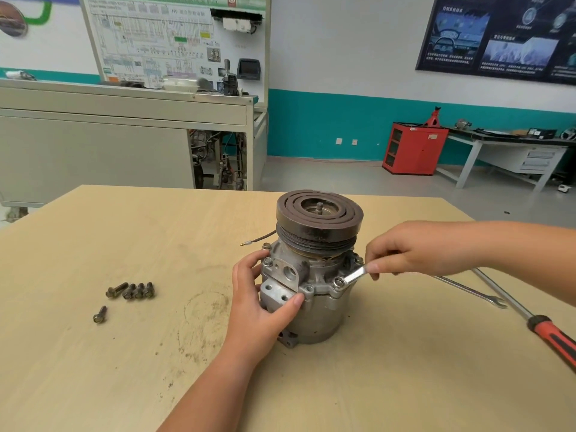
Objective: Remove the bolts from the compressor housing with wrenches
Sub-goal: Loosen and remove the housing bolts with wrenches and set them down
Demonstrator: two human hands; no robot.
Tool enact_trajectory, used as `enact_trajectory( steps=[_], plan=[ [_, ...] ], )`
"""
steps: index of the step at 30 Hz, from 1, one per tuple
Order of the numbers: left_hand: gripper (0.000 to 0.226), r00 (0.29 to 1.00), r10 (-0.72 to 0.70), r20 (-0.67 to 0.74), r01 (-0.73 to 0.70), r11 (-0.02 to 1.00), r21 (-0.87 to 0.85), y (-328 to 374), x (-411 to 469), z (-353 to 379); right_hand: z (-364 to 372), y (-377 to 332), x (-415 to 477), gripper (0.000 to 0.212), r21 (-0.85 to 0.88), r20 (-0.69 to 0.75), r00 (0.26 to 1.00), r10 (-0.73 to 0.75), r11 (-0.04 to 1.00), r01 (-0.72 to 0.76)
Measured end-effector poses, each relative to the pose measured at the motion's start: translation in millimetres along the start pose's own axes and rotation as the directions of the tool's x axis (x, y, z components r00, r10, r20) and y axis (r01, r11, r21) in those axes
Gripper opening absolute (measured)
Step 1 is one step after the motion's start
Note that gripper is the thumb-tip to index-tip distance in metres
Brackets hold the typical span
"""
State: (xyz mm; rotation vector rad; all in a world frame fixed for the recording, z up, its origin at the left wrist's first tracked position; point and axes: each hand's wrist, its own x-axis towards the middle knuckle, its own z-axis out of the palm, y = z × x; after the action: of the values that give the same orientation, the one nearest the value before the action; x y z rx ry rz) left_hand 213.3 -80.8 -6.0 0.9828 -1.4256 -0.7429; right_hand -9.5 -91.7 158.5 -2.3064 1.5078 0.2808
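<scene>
Bolts (131, 290) already out of the job lie in a small cluster at the far left of the table (93, 369), well apart from the work, with a single bolt (100, 314) just below them. Next comes the left hand (261, 304), wrapped against the left flank of the compressor housing (311, 310): its fingers curl round the side and its thumb presses on the front port block, bracing the unit. The housing stands upright near the table's middle, pulley (319, 213) on top. It looks like a heavy, rigid metal casting that will not flex, but being top-heavy it may twist or tip under wrench load. A firm hold low on the body, as here, seems the right place. On the flange's right front corner sits the seated bolt (338, 282), with the ring end of the wrench (353, 275) fitted over its head. The wrench is thin, smooth steel, likely to slip if tilted. The right hand (405, 254) pinches its shank between thumb and curled fingers, just right of the housing. Further right, a spare wrench (467, 289) and a screwdriver (548, 335) lie untouched on the table.
</scene>
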Motion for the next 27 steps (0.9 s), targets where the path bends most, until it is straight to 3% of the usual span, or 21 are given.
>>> enact_trajectory(
  steps=[2, 3, 7, 11, 13, 19, 24, 27],
  plan=[
    [0.069, 1.000, -0.001, -0.001, 0.001, 1.000, -0.005, 0, 0, 0, -1, 5, -2, 0.019, 0.045, -0.016, 1.000, -0.010, 0.999, 0.011],
    [0.069, 1.000, -0.001, -0.001, 0.001, 1.000, -0.008, 0, 0, 0, -1, 7, -6, 0.020, 0.156, 0.022, 1.000, 0.003, 0.988, -0.007],
    [0.070, 1.000, 0.004, -0.002, -0.004, 1.000, -0.015, -1, 0, 0, 15, 7, -20, 0.026, 0.644, 0.191, 0.978, -0.082, 0.763, -0.062],
    [0.070, 1.000, 0.009, -0.003, -0.009, 1.000, -0.017, -1, 1, 0, 39, -17, -23, 0.028, 0.834, 0.215, 0.967, -0.139, 0.541, -0.108],
    [0.070, 1.000, 0.010, -0.004, -0.010, 1.000, -0.018, -1, 0, 0, 42, -26, -22, 0.026, 0.860, 0.202, 0.972, -0.115, 0.497, -0.120],
    [0.070, 1.000, 0.002, -0.004, -0.002, 1.000, -0.027, -1, 0, 0, 44, -32, -17, 0.029, 0.838, 0.223, 0.974, -0.037, 0.517, -0.172],
    [0.070, 1.000, 0.001, -0.003, -0.001, 1.000, -0.018, -1, 0, 0, 17, -20, -12, 0.030, 0.636, 0.331, 0.943, -0.009, 0.740, -0.217],
    [0.068, 1.000, 0.003, -0.003, -0.003, 1.000, -0.004, -1, 0, -1, 1, -14, -6, 0.030, 0.553, 0.329, 0.944, -0.004, 0.812, -0.190]
  ],
)
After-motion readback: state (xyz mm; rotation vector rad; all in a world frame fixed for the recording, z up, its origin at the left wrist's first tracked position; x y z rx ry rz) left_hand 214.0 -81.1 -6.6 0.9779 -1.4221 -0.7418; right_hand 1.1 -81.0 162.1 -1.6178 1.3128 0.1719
